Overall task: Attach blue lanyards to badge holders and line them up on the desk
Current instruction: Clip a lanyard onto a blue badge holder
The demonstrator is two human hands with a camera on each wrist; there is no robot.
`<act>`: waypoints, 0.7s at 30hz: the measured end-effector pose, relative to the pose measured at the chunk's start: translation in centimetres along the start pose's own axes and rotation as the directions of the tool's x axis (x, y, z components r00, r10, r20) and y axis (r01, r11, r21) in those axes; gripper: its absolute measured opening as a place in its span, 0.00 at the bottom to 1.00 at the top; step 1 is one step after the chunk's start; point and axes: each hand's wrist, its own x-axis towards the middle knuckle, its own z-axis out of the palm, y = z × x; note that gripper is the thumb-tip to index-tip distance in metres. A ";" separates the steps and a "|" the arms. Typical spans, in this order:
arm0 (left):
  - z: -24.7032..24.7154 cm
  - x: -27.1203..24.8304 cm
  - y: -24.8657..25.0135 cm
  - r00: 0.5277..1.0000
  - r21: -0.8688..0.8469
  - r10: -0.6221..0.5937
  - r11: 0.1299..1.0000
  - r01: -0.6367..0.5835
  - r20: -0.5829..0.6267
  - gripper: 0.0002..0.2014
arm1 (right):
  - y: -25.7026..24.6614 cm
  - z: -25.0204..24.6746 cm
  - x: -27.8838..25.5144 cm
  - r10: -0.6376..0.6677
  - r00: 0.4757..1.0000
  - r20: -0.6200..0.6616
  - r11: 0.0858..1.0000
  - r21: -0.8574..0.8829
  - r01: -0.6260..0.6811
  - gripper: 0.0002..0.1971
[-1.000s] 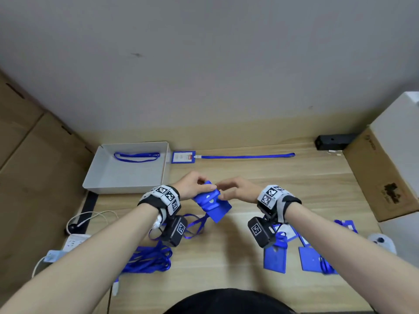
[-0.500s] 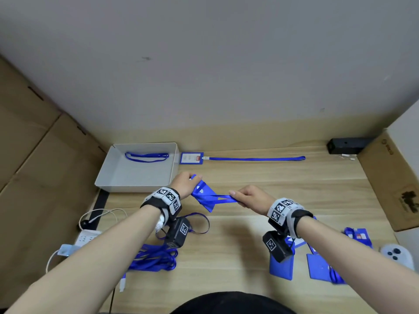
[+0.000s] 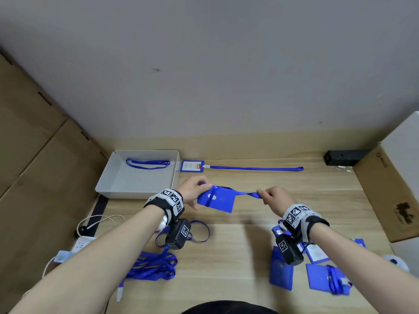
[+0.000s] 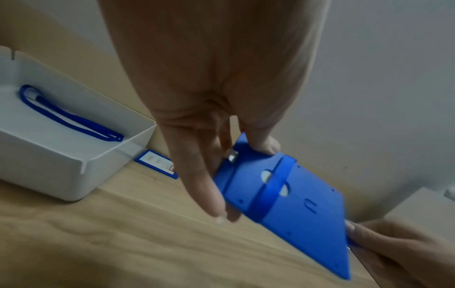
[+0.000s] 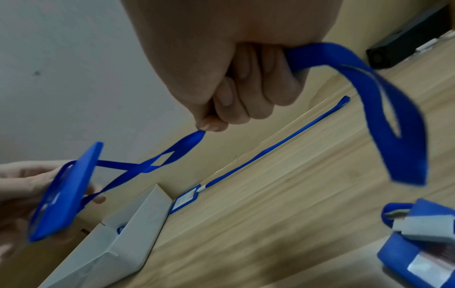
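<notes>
A blue badge holder point(image 3: 217, 201) hangs above the desk, its back up, pinched at its clip end by my left hand point(image 3: 196, 191). In the left wrist view the thumb and fingers grip that badge holder point(image 4: 290, 204) beside a metal clip. A blue lanyard point(image 3: 248, 194) runs from it to my right hand point(image 3: 273, 197), which holds the strap in a fist. The right wrist view shows the lanyard point(image 5: 157, 161) twisted between the hands, its free loop hanging past the fist. One finished badge point(image 3: 192, 166) with a straight lanyard point(image 3: 255, 168) lies at the back.
A white tray point(image 3: 106, 184) at back left holds one lanyard point(image 3: 147, 163). Loose lanyards point(image 3: 154, 266) lie front left, several badge holders point(image 3: 317, 273) front right. Cardboard boxes point(image 3: 385, 196) flank the desk. A black device point(image 3: 342, 157) sits back right, a power strip point(image 3: 81, 242) far left.
My hands have moved apart: the right hand has drawn the lanyard out to the right while the left keeps the badge holder, which has turned flatter, back up.
</notes>
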 end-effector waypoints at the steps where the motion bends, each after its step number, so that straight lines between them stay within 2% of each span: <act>1: 0.0 0.0 -0.2 0.999 0.021 0.011 1.000 -0.012 0.036 0.10 | 0.1 -0.2 0.1 0.010 1.000 -0.015 1.000 -0.013 -0.010 0.27; 6: 0.5 -0.5 -0.4 0.980 0.001 0.042 0.999 -0.043 0.197 0.04 | 0.7 -0.9 0.2 0.034 0.995 -0.091 0.999 -0.018 -0.036 0.25; 13: 0.2 -0.7 -0.9 0.962 0.162 0.071 0.980 -0.116 0.262 0.14 | 0.7 -0.7 -0.1 0.013 0.991 -0.135 1.000 0.018 -0.010 0.23; 18: 0.2 -0.9 -1.0 0.969 0.097 0.033 0.993 -0.059 0.247 0.29 | 1.1 -0.4 0.0 0.016 0.988 -0.156 0.997 0.072 -0.005 0.22; 21: 0.1 -0.8 -1.4 0.974 0.110 -0.021 0.994 -0.004 0.226 0.30 | 1.3 -0.3 0.2 0.006 0.983 -0.181 0.994 0.104 0.013 0.20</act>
